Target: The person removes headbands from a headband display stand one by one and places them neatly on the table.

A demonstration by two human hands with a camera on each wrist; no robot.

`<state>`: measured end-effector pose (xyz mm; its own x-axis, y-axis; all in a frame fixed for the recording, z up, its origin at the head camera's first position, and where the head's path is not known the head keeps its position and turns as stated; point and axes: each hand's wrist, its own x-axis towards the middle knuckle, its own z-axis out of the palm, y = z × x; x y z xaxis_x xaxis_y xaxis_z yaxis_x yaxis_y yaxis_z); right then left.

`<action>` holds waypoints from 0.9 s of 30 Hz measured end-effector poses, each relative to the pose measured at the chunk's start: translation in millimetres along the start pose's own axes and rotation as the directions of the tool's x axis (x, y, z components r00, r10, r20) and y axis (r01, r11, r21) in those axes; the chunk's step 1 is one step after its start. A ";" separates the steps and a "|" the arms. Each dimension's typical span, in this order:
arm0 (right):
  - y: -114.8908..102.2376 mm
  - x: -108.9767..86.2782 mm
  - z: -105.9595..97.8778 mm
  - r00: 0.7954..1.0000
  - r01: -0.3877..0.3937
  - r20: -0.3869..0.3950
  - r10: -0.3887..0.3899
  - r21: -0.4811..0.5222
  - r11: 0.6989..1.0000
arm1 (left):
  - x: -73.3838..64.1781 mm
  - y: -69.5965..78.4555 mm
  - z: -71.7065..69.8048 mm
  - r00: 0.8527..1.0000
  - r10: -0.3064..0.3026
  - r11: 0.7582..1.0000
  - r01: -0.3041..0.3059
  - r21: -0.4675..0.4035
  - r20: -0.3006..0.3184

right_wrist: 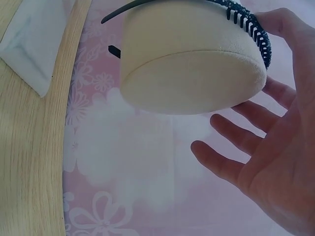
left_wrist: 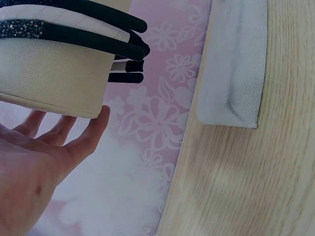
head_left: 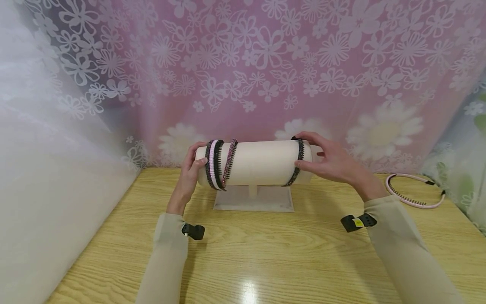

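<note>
A cream padded roll [head_left: 262,162] lies level on a T-shaped headband stand, above its pale flat base [head_left: 231,202]. Gripping the roll's left end is my left hand [head_left: 186,177], thumb in front and fingers behind. Beside that thumb several headbands wrap the roll: a dark glittery one [left_wrist: 22,28], a pale pleated one [head_left: 213,164], a black toothed one [head_left: 218,162] and a slanted pink sparkly one [head_left: 229,162]. Near the right end, my right hand [head_left: 336,162] pinches a dark beaded headband [head_left: 301,154] with teeth; its open ends [right_wrist: 115,51] show below the roll in the right wrist view.
A pale pink toothed headband [head_left: 417,206] lies on the wooden table [head_left: 243,249] at the right. Behind the stand hangs a pink flowered curtain [head_left: 243,84]. A white sheet [head_left: 45,190] covers the left side.
</note>
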<state>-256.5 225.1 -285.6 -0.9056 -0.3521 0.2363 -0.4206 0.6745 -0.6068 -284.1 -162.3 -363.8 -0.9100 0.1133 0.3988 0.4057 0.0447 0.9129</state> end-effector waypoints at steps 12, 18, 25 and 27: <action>4.0 -3.3 -2.1 1.000 0.005 -0.003 -0.005 0.035 0.999 | 0.8 -1.7 -0.3 1.000 0.007 1.000 -0.007 0.009 -0.005; 4.3 -2.3 -2.7 1.000 0.002 0.007 -0.002 0.063 0.998 | 0.6 -1.3 -0.9 1.000 0.006 1.000 -0.006 0.005 -0.006; 3.9 -2.5 -1.8 1.000 -0.004 0.010 0.003 0.078 0.997 | 0.5 -1.1 -1.0 1.000 0.016 1.000 -0.016 0.002 0.002; 4.4 -3.0 -1.2 1.000 0.004 0.003 -0.004 0.076 0.997 | 0.7 -1.5 -1.2 1.000 0.015 1.000 -0.015 0.003 0.004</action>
<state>-255.6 229.9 -288.0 -0.9037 -0.3571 0.2363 -0.4187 0.6215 -0.6621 -285.4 -163.5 -364.8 -0.9037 0.1175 0.4117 0.4191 0.0459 0.9068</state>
